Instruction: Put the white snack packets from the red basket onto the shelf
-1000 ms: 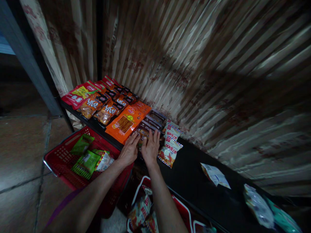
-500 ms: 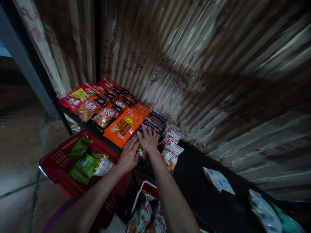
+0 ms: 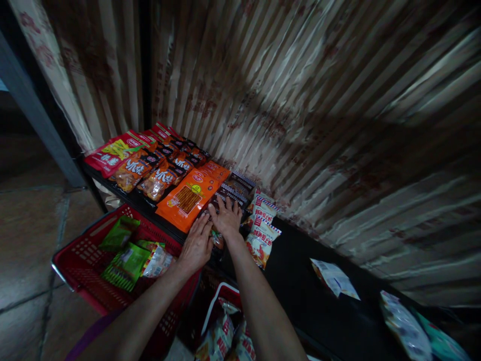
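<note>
Both my hands rest on a dark brown snack packet (image 3: 218,201) with a checkered band, lying on the black shelf (image 3: 291,271). My left hand (image 3: 197,243) lies over its near left edge, fingers stretched out. My right hand (image 3: 226,216) presses flat on its middle with fingers spread. Parts of the packet are hidden under the hands. Left of it lies an orange snack packet (image 3: 188,198). White snack bags (image 3: 260,243) with red lettering lie just right of my right hand.
Black-and-orange packets (image 3: 160,180) and red packets (image 3: 112,153) fill the shelf's left end. Below stand a red basket (image 3: 67,260) with green packets and a white-rimmed basket (image 3: 212,306) with white bags. A white packet (image 3: 334,278) lies farther right. A pleated curtain (image 3: 300,125) hangs behind.
The view has shifted slightly, so everything sits a little farther left. Both hands stay on the brown packet, with hardly any change in their pose.
</note>
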`<state>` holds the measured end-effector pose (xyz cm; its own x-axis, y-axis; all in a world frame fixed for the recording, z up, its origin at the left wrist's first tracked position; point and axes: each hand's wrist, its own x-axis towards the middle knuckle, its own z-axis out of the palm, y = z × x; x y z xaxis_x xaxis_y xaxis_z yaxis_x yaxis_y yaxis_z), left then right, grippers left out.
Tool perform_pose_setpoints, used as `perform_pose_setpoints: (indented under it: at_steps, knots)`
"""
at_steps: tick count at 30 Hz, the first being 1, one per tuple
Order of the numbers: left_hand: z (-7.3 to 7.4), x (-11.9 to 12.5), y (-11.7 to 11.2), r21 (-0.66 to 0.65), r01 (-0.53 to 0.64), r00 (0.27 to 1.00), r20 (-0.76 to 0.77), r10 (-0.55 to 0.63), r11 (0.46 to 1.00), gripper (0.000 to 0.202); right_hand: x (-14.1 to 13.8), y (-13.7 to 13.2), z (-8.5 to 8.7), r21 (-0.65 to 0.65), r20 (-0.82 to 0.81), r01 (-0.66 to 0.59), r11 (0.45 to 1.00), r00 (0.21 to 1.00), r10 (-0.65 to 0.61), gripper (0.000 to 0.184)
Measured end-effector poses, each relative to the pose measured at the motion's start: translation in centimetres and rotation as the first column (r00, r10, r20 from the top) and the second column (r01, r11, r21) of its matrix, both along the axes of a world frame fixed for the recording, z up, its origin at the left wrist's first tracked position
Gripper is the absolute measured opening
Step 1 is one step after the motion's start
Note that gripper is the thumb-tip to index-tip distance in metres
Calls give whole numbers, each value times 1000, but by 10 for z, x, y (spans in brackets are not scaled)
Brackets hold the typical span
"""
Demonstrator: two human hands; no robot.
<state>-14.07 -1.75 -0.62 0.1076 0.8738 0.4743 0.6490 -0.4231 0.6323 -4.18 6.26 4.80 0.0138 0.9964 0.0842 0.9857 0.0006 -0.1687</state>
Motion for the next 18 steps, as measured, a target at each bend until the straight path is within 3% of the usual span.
perform_pose_setpoints:
  at_steps: [11,18]
  knots:
    - [3,-1,0,-7,9,1000,-13,-9,1000,51,3,1,-1,0,-6,-23,1000,1000,23,57]
    - [11,-12,3,-13,26,996,86,-24,1000,50,12,-24,0,285,-147,-6,958,988,50,53]
